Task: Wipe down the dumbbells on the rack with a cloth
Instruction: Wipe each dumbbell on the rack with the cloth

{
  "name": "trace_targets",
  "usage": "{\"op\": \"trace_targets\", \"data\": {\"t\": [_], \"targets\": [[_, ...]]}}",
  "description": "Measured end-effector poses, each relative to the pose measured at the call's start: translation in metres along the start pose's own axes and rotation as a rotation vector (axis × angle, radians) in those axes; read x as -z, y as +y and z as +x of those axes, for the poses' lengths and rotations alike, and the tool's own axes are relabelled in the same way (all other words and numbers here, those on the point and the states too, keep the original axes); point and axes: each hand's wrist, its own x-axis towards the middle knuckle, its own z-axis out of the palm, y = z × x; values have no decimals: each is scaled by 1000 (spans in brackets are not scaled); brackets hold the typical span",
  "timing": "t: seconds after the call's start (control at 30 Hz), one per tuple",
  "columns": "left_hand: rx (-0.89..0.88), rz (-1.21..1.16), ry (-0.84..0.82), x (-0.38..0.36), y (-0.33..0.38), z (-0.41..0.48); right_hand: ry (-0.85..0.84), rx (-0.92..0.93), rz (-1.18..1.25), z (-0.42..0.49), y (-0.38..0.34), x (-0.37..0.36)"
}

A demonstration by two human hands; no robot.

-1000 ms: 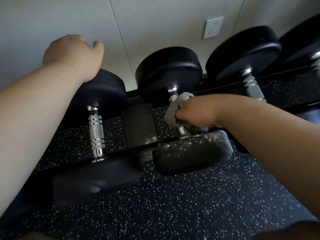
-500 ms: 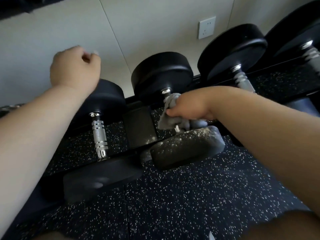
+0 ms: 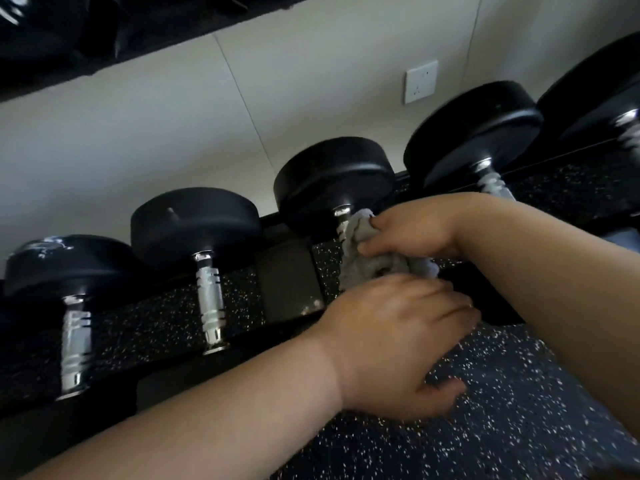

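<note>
Matt black rubber dumbbell heads [image 3: 332, 181], shiny knurled metal handles [image 3: 210, 299], soft grey cloth [image 3: 363, 265]

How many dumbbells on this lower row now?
5: far-left dumbbell, second, third under the cloth, fourth, fifth cut off at right. The upper shelf may hold more.

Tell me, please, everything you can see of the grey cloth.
The grey cloth is a soft, crumpled rag, bunched rather than folded. The right hand grips it and holds it wrapped against the metal handle of the third dumbbell from the left, just below its far black end. Its lower folds hang towards the left hand, which lies just below; whether they touch is unclear.
</note>
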Motion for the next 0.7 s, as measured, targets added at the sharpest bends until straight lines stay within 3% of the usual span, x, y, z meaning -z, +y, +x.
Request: {"op": "trace_targets", "data": {"t": [0.1, 0.27, 0.37, 0.53, 0.57, 0.7], "targets": [[49, 105, -132, -8, 2, 5, 19, 9, 57, 14, -10, -4], [7, 109, -56, -8, -1, 4, 158, 41, 128, 41, -29, -13], [-12, 45, 46, -14, -3, -5, 87, 68, 114, 28, -10, -14], [-43, 52, 113, -20, -13, -42, -34, 41, -135, 11, 2, -12], [-52, 69, 121, -21, -14, -44, -10, 37, -53, 18, 1, -15], [-88, 83, 173, -27, -16, -40, 144, -8, 730, 51, -7, -34]]}}
